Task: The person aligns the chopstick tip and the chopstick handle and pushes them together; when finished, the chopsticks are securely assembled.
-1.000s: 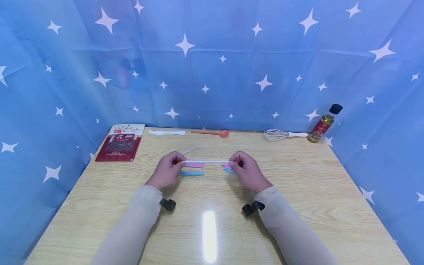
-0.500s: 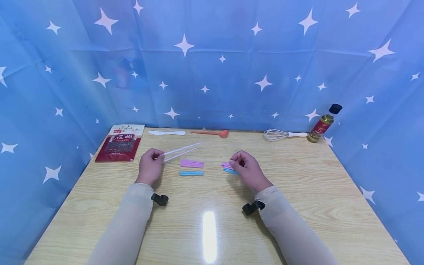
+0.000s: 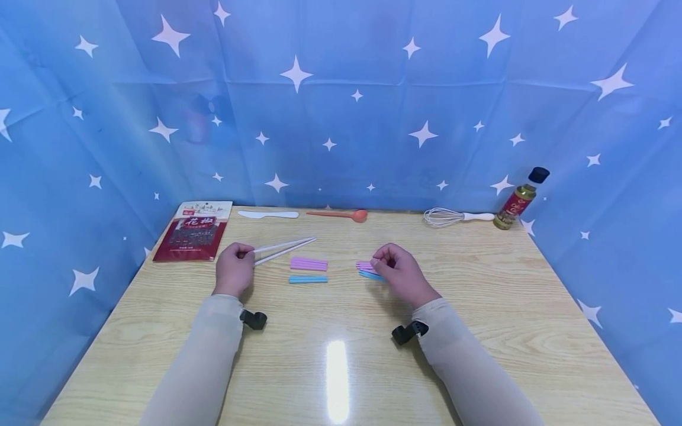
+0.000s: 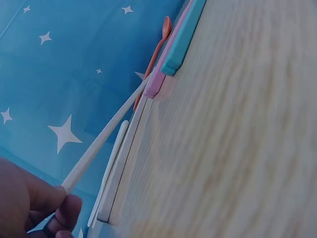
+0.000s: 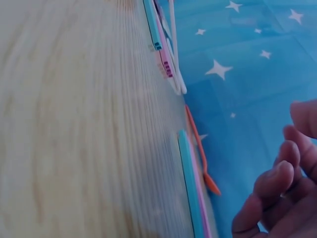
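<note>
My left hand pinches one end of a white chopstick between thumb and fingers. In the left wrist view that held chopstick slants upward, its near end raised. A second white chopstick lies on the table beside it, and their far ends come close together. To the right lie short pink sticks and blue sticks. My right hand, fingers loosely bent and holding nothing, is over another group of pink sticks and blue sticks, partly hiding them.
Along the back of the wooden table lie a white knife, an orange spoon and a whisk. A bottle stands back right. A red spice packet lies left of my left hand. A starry blue curtain hangs behind.
The right hand let go of the white chopstick. My left hand carried it left and lowered it alongside the other white chopstick. My right hand stayed nearly in place.
</note>
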`<state>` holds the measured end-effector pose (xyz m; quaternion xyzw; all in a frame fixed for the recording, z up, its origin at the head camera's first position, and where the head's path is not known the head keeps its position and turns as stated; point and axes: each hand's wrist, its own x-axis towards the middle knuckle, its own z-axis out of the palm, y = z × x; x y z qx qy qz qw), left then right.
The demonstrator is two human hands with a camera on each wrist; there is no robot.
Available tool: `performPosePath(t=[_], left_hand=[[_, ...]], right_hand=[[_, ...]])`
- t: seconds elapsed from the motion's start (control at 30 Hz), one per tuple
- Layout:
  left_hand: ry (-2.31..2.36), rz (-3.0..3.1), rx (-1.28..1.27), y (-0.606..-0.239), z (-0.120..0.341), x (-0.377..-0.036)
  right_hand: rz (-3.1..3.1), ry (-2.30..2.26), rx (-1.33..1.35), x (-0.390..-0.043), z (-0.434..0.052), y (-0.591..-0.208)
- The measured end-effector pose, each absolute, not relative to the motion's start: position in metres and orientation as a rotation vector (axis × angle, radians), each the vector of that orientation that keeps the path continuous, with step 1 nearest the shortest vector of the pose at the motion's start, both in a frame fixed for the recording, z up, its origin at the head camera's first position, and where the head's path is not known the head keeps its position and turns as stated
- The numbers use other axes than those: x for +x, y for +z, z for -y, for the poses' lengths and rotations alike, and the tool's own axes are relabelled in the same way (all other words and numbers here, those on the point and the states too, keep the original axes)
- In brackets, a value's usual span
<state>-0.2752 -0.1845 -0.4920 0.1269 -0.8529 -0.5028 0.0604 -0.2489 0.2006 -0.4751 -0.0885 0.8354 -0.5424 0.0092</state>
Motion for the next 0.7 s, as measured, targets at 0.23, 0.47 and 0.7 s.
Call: performPosePath(t=[0.23, 0.47, 0.7], left_hand=[[-1.418, 2.697, 0.422, -0.488, 0.186, -0.274], [-1.396, 2.736, 0.448, -0.489, 0.187, -0.274], [-1.386, 2.75, 0.415, -0.49, 0.186, -0.274]], right_hand=[[-2.653, -1.62, -0.239, -0.251, -0.208, -0.474], [-2.669, -1.575, -0.237, -0.255, -0.217, -0.477], [-2.689, -1.356, -0.179, -0.256, -0.223, -0.478]])
